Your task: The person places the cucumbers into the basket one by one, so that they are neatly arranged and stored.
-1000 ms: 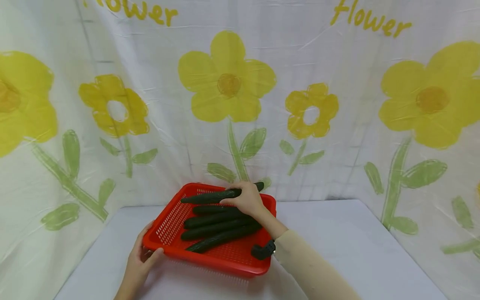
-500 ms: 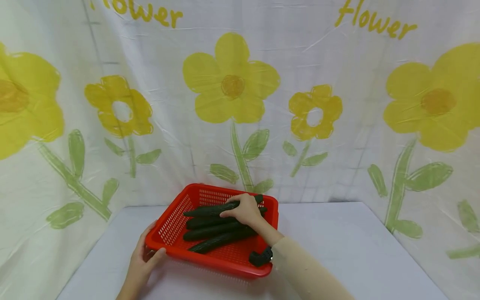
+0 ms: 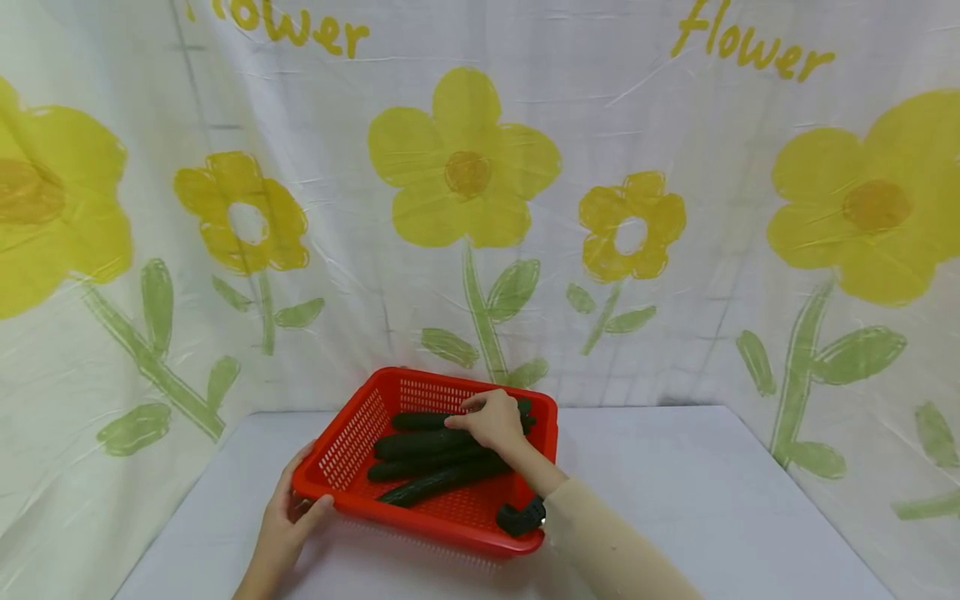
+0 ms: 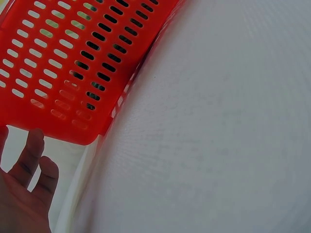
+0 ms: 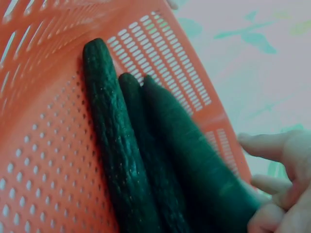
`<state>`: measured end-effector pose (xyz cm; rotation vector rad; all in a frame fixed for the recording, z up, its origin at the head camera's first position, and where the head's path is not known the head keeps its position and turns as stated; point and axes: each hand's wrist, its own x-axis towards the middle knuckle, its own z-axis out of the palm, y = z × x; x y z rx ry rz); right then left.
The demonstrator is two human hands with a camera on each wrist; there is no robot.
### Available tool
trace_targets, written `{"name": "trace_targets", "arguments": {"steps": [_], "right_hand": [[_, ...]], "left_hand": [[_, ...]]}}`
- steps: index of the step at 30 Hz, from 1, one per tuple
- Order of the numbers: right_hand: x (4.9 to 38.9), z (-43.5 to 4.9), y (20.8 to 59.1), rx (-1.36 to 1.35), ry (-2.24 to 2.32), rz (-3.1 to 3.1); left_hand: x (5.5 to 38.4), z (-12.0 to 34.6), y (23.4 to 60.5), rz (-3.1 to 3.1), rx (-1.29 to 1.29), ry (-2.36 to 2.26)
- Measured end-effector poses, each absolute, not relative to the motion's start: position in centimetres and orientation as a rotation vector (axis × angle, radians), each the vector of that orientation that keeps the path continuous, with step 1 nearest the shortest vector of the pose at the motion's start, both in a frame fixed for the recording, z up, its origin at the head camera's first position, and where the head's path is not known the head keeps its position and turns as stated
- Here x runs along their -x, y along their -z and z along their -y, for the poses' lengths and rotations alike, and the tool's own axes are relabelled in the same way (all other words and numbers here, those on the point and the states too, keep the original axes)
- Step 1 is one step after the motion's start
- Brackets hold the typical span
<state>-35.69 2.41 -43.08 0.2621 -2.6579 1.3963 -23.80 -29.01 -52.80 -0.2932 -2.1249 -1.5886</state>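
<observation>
A red plastic basket (image 3: 416,518) with slotted walls holds several dark green cucumbers (image 3: 442,480), lying side by side. At its near left corner my left hand (image 3: 279,527) grips the rim, thumb in front and fingers round the side. In the left wrist view, fingers (image 4: 44,180) show close by the basket wall (image 4: 73,128). My right hand (image 3: 495,421) is over the back of the basket, fingers spread loosely above the rearmost cucumber (image 3: 420,421). In the right wrist view its fingertips (image 5: 266,217) lie at the side of a cucumber (image 5: 194,153).
The basket stands on a white-covered table (image 3: 645,492). Behind it hangs a white curtain (image 3: 517,325) painted with yellow flowers. A black device (image 3: 520,517) sits at the right wrist, over the basket's near right corner.
My right hand has lowered a cucumber into the back of the basket and loosened its fingers from it. The left hand has stayed at the corner.
</observation>
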Motion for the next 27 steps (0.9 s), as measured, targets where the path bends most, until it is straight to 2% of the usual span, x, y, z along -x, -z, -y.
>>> {"name": "trace_targets", "arguments": {"steps": [16,22,27], "right_hand": [[35.3,-2.4,41.8,-0.373,-1.533,2.56],[34.9,-5.9,41.0,-0.423,-1.499,2.604],[34.9,-10.8,40.2,-0.46,-1.418,2.578]], "left_hand": [[24.2,28.9,52.7,2.116,0.313,1.613],[24.8,29.3,52.1,2.187,0.32,1.537],[25.1,30.5,49.7,2.368,0.248,1.352]]}}
